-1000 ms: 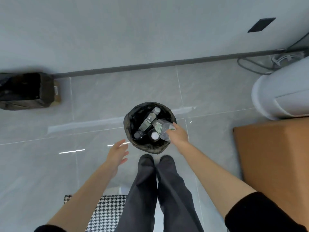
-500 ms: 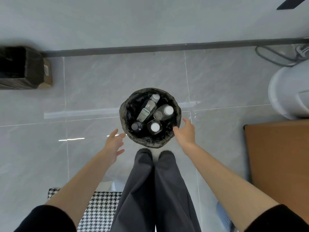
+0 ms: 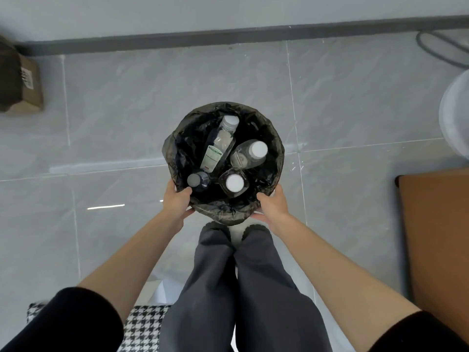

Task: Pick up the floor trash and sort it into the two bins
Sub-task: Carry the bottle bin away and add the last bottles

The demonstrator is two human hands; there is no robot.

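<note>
A round bin (image 3: 275,138) lined with a black bag stands on the grey tile floor just in front of my feet. Inside it are several plastic bottles: a clear one with a green label (image 3: 218,146), a wide one with a white cap (image 3: 250,153), a small dark-capped one (image 3: 198,180) and another white-capped one (image 3: 234,182). My left hand (image 3: 177,200) grips the bin's near-left rim. My right hand (image 3: 272,203) grips its near-right rim.
A brown cardboard box (image 3: 22,85) partly under a dark bag sits against the wall at far left. An orange-brown surface (image 3: 436,237) lies at right, a white rounded appliance (image 3: 455,118) and a cable (image 3: 441,47) at far right. A houndstooth cushion (image 3: 142,326) lies behind my legs.
A second ago my right hand dropped a bottle into the bin. Both hands then closed in from the sides and now hold the bin's rim.
</note>
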